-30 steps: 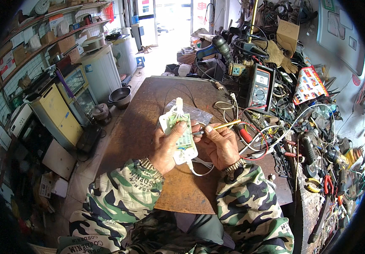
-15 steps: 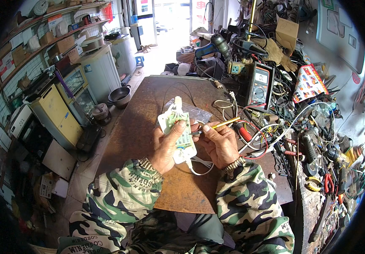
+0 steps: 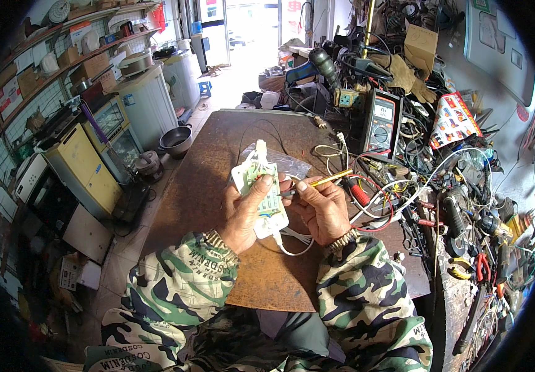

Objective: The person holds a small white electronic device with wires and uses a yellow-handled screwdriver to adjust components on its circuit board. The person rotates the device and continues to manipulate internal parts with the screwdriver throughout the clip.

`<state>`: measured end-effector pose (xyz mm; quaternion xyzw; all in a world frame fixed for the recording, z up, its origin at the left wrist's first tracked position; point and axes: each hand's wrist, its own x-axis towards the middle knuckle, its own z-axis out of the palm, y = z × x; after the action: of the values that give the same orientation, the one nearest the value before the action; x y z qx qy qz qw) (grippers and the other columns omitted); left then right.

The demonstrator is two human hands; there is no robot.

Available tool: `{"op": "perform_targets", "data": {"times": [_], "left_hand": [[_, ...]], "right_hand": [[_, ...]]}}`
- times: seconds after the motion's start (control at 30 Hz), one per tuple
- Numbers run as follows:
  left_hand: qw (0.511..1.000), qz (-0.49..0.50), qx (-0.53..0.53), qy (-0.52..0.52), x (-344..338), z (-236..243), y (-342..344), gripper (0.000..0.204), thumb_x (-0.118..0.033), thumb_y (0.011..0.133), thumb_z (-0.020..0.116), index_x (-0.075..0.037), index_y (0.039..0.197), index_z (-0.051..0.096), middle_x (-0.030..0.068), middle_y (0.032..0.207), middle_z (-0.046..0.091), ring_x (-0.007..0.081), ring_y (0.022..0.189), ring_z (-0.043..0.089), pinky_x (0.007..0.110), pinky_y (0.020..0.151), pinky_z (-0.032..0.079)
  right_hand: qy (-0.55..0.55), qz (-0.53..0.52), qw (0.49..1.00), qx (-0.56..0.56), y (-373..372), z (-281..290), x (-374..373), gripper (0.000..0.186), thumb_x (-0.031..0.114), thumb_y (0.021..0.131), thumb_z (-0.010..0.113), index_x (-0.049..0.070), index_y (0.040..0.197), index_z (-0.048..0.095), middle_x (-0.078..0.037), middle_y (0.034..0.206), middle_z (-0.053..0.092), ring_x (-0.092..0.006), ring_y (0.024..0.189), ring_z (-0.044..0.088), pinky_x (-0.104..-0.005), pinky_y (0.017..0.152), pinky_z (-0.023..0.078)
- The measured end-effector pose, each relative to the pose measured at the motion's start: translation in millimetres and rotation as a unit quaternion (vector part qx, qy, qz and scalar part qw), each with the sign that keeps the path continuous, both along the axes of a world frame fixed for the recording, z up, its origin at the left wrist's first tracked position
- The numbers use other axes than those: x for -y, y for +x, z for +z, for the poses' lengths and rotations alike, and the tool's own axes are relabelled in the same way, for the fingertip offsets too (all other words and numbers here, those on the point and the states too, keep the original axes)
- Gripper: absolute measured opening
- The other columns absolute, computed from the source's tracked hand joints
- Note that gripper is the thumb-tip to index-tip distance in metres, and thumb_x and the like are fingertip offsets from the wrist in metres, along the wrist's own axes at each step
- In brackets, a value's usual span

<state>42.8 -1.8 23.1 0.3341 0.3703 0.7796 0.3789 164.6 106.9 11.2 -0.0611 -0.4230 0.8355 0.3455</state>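
Left hand (image 3: pixel 243 214) grasps the white-cased circuit board (image 3: pixel 262 195) above the brown surface (image 3: pixel 218 142); right hand (image 3: pixel 322 208) pinches a yellow-handled screwdriver (image 3: pixel 317 181). Risk: tip slips, scoring the board or thumb.

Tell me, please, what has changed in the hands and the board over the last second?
Almost nothing. The left hand still holds the white case with the green circuit board over the brown table; the right hand still keeps the yellow-handled tool pointed at it. The view only drifted slightly.
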Motion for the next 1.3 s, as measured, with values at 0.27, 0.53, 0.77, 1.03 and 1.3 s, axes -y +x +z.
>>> {"op": "perform_targets", "data": {"times": [0.27, 0.53, 0.77, 1.03, 1.3], "left_hand": [[1.0, 0.006, -0.002, -0.002, -0.1, -0.6, -1.0, 0.033, -0.025, 0.094, 0.062, -0.003, 0.118, 0.057, 0.0107, 0.11, 0.064, 0.0258, 0.105, 0.065, 0.038, 0.08, 0.059], [1.0, 0.019, 0.005, 0.001, -1.8, -2.2, 0.3, 0.034, -0.024, 0.094, 0.063, -0.002, 0.118, 0.057, 0.011, 0.11, 0.065, 0.026, 0.106, 0.065, 0.037, 0.079, 0.058], [1.0, 0.026, 0.007, -0.002, -3.1, -5.0, 0.6, 0.034, -0.025, 0.093, 0.063, -0.002, 0.118, 0.058, 0.0109, 0.112, 0.065, 0.0254, 0.107, 0.065, 0.038, 0.078, 0.058], [1.0, 0.026, 0.01, -0.005, -0.5, 0.5, 3.6, 0.035, -0.026, 0.093, 0.064, -0.002, 0.118, 0.059, 0.0107, 0.111, 0.066, 0.0252, 0.106, 0.065, 0.037, 0.079, 0.058], [1.0, 0.021, 0.004, -0.012, -0.8, -2.4, 2.3, 0.034, -0.026, 0.093, 0.063, -0.002, 0.117, 0.058, 0.0104, 0.11, 0.066, 0.0254, 0.106, 0.065, 0.037, 0.079, 0.059]], "right_hand": [[0.021, -0.011, 1.0, -0.01, -1.7, 0.0, 3.5, 0.012, 0.007, 0.092, 0.062, -0.004, 0.095, 0.065, -0.013, 0.092, 0.07, -0.0186, 0.079, 0.068, -0.0309, 0.074, 0.056], [-0.005, -0.038, 0.999, -0.032, -3.8, -4.5, 8.2, 0.01, 0.004, 0.091, 0.063, -0.005, 0.096, 0.065, -0.012, 0.09, 0.07, -0.0174, 0.078, 0.067, -0.0285, 0.072, 0.055], [0.005, -0.074, 0.997, -0.023, -6.6, -9.1, 10.6, 0.01, 0.004, 0.091, 0.064, -0.003, 0.097, 0.065, -0.01, 0.089, 0.069, -0.0166, 0.077, 0.066, -0.0285, 0.071, 0.055], [-0.033, -0.052, 0.998, -0.012, -7.7, -8.7, 11.4, 0.01, 0.006, 0.09, 0.065, -0.001, 0.097, 0.065, -0.008, 0.086, 0.069, -0.0161, 0.074, 0.066, -0.0283, 0.07, 0.054], [-0.018, -0.027, 0.999, 0.002, -5.3, -9.8, 8.7, 0.012, 0.009, 0.092, 0.064, -0.001, 0.098, 0.063, -0.009, 0.092, 0.069, -0.0182, 0.079, 0.066, -0.0316, 0.073, 0.057]]}}
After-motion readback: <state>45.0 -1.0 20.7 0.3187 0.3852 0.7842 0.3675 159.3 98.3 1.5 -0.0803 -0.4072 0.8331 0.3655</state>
